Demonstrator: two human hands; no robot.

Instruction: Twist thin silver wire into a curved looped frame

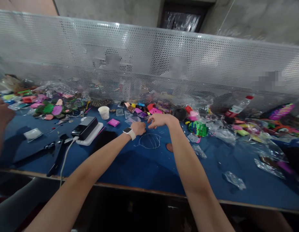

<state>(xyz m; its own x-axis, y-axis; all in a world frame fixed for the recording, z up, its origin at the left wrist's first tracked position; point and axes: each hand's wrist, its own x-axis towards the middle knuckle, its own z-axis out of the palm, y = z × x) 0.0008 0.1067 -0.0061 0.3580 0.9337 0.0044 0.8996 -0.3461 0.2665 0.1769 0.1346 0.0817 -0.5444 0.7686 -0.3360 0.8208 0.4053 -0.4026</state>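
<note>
My left hand (pixel 139 128), with a white-strapped watch (pixel 129 131) at the wrist, is closed above the blue table; whatever its fingers hold is hidden. Just to its right, my right hand (pixel 158 120) has bent fingers that stand apart, with nothing visible in them. Below both hands lies a leaf-shaped outline (pixel 149 141) in thin pale lines on the tabletop. A clear plastic bag (pixel 133 120) lies behind my left hand. Beside my right forearm sits a small brown piece (pixel 169 147). A pink packet (pixel 113 122) and a white cup (pixel 103 112) are further left.
A black device (pixel 84 127) with a white cable rests on a white box, near a folded black stand (pixel 58 154). Colourful packets and pieces line the perforated metal screen (pixel 139 58). A bottle (pixel 238 107) leans at right. Another person's hand (pixel 3 112) shows at far left.
</note>
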